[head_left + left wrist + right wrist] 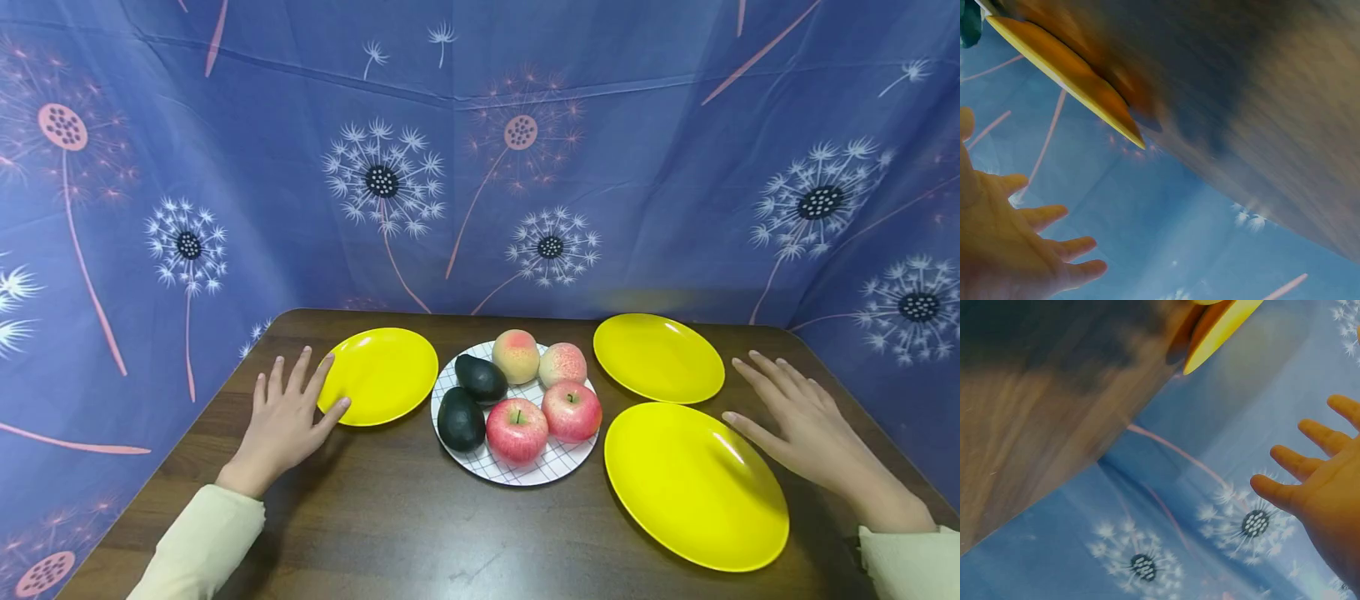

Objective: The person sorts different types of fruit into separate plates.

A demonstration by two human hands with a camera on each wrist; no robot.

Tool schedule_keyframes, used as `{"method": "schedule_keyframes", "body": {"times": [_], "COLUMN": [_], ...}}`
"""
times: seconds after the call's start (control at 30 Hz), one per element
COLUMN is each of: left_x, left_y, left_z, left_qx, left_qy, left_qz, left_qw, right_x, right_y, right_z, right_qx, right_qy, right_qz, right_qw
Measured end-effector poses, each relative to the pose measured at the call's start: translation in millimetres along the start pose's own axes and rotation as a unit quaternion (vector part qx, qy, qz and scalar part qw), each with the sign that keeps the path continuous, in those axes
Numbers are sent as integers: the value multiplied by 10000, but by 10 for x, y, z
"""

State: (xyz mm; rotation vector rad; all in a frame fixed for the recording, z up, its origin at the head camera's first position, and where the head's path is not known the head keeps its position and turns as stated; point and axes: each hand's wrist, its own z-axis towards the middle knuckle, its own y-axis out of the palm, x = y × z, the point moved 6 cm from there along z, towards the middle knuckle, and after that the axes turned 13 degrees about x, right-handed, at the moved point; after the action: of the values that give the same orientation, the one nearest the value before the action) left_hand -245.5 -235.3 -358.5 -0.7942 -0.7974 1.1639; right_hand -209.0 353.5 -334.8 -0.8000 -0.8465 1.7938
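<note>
My left hand (288,417) is spread with straight fingers beside the left yellow plate (378,375); in the left wrist view it hovers above the table, holding nothing. On the right, my right hand (806,425) is likewise spread, near the back right yellow plate (660,358) and the front right yellow plate (693,487). Between the hands sits a white checked plate (551,467). It bears two dark green avocados (482,379) (461,419), two red apples (517,431) (572,411) and two peaches (516,357) (562,365).
All the plates stand on a dark brown wooden table (390,517). A blue cloth (465,167) with a dandelion print hangs right behind the table and along its sides. The two right yellow plates lie close together, near the checked plate.
</note>
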Motion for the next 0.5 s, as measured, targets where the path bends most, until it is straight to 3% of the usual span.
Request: {"method": "schedule_keyframes", "body": {"times": [0.5], "left_x": [338], "left_y": [109], "left_z": [119], "left_qx": [96], "left_qy": [546], "left_qz": [164], "left_qw": [9983], "right_x": [-416], "right_y": [168], "right_z": [283], "right_qx": [135], "right_qy": [-889], "right_qz": [275], "right_qw": [9956]}}
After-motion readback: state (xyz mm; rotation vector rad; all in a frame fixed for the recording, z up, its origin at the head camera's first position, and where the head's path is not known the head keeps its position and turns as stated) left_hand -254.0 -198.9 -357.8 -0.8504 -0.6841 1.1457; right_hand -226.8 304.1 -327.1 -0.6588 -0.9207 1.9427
